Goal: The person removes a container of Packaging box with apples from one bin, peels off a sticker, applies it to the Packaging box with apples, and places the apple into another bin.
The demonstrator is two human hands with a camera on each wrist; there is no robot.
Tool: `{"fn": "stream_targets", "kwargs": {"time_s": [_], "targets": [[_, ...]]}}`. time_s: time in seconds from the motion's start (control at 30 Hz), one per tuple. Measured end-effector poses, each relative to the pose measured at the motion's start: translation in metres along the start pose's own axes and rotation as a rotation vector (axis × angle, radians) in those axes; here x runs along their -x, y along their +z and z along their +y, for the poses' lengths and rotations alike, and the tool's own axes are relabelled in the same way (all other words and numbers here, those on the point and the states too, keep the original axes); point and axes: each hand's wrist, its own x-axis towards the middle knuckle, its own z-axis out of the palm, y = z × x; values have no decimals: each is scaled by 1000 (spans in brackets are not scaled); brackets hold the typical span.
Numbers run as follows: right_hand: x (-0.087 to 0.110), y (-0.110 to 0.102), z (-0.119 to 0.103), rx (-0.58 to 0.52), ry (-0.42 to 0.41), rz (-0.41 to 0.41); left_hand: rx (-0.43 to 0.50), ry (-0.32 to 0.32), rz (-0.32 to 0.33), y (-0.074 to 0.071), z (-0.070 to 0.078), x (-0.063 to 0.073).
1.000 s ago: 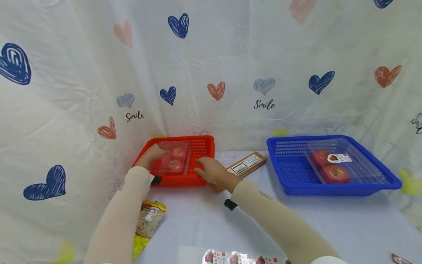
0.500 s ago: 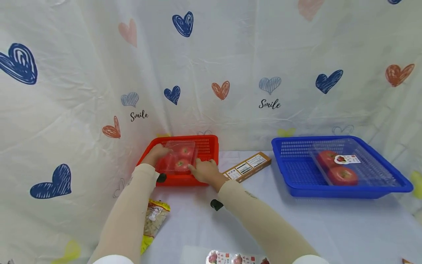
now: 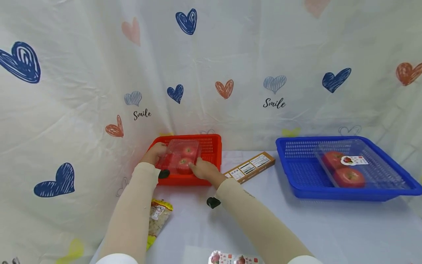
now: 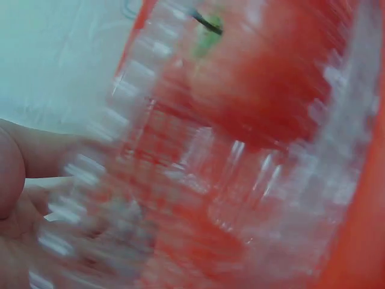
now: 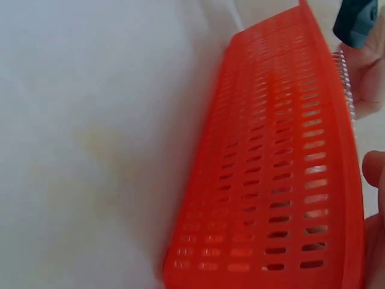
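Observation:
A clear plastic clamshell box [image 3: 177, 145] with red apples [image 3: 184, 165] inside is in the red basket [image 3: 215, 156], at the back left in the head view. My left hand [image 3: 156, 152] grips the box by its left side; the left wrist view shows fingers behind the ribbed plastic edge, blurred. From the right, my right hand [image 3: 205, 171] holds the box's near right corner, thumb on top and the other fingers hidden. In the right wrist view the slotted basket wall [image 5: 271, 156] fills the middle, with part of the right hand [image 5: 374, 171] at the edge.
A blue basket [image 3: 298, 192] on the right holds another clear box of apples [image 3: 349, 178] with a label. Between the baskets lies a long brown carton [image 3: 252, 167]. A yellow snack bag [image 3: 158, 220] lies beside the left forearm; apple stickers [image 3: 227, 257] lie at the front.
My right hand has moved left from the basket's right part to the box and taken hold of it. The left hand stays at the box's left side. The head view has shifted slightly.

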Motion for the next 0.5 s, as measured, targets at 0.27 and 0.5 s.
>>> {"fn": "stream_targets", "kwargs": {"time_s": [0.27, 0.5], "targets": [[0, -6, -1, -226, 33, 8, 57, 28, 28, -7, 5, 4], [-4, -11, -1, -424, 87, -4, 86, 31, 0, -15, 5, 13]]}}
